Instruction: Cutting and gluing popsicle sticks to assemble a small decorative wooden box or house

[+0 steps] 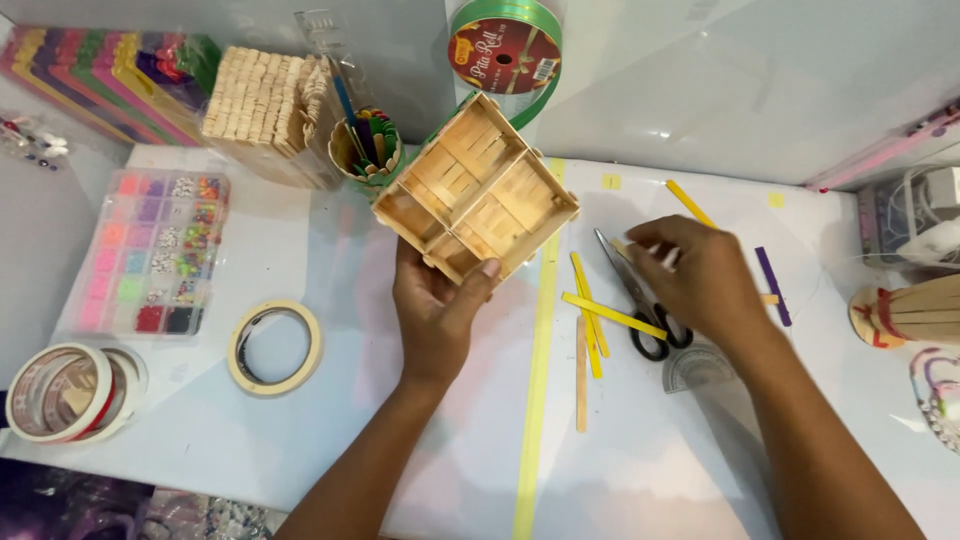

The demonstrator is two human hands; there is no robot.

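Wooden stick box: the wooden stick box was held above the tabletop at centre, its open face toward the camera, turned like a diamond with one corner at 12 o'clock; its longer side ran from 8 o'clock to 2 o'clock.
Box contents: stick partitions split it into four compartments, all with bare wooden floors.
Left hand: the left hand had its grip closed on the box's 6 o'clock corner, thumb on the rim, fingers hidden behind.
Right hand: the right hand, at 3 o'clock from the box, was curled over a yellow stick; how tight the grip was, or whether it truly held the stick, could not be told.
Under the right hand: black-handled scissors, partly covered; loose yellow sticks at 8 o'clock from them; a purple stick at 3 o'clock.
Cup: a cup at 10 o'clock from the box held coloured sticks, its lower part hidden by the box.
Bead case: a clear divided case at 9 o'clock held coloured beads, sorts too small to make out.
Tape: a tape roll at 8 o'clock; further rolls beyond it.
Cut off: a green ribbon spool at 12 o'clock, clipped by the top edge.
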